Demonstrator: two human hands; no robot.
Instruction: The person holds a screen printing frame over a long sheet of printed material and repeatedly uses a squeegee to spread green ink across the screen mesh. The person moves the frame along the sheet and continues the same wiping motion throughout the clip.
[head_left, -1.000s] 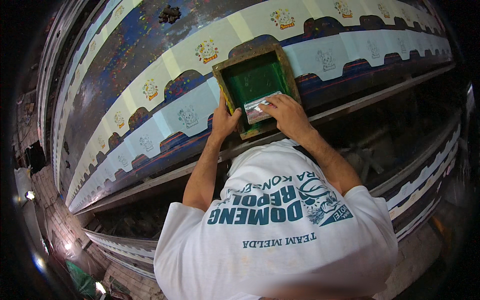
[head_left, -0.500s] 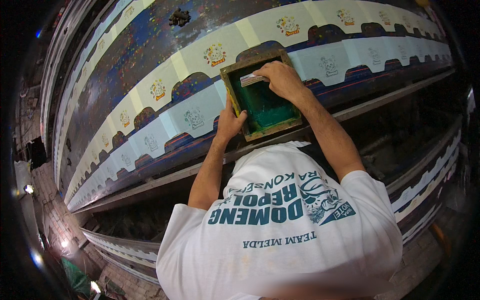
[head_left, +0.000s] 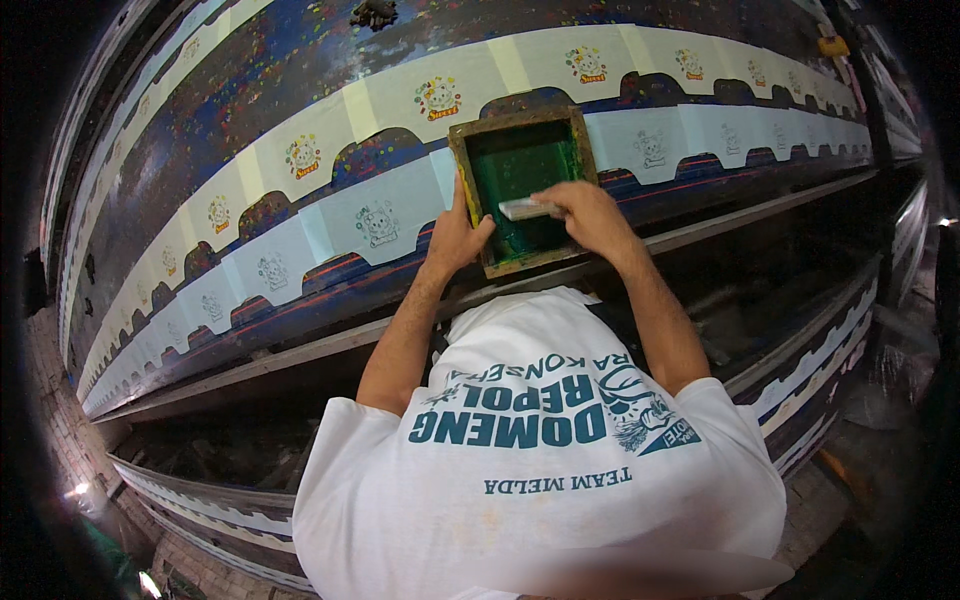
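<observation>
A wooden screen printing frame (head_left: 588, 150) with dark green mesh lies over the nearer row of paper pieces. My left hand (head_left: 458, 238) grips its left side, the thumb over the rim and the fingers along the outer edge. Inside the frame, my right hand (head_left: 598, 217) holds a pale, flat-edged squeegee (head_left: 526, 209) against the lower middle of the mesh. Wet-looking green ink (head_left: 500, 240) shows near the frame's bottom. Left of the frame, a white paper piece (head_left: 372, 226) carries a dark outline print of a cartoon figure.
A farther row of cream paper pieces (head_left: 365, 106) bears coloured cartoon prints. Both rows lie along a long, paint-speckled table (head_left: 300, 75) with a ledge (head_left: 700, 235) on my side. A dark lump (head_left: 373, 14) rests at the far side; more paper-lined tiers (head_left: 220, 520) stand behind me.
My right hand has drawn the squeegee from the top of the mesh down toward me. My left hand keeps its grip on the frame. The view has shifted slightly.
</observation>
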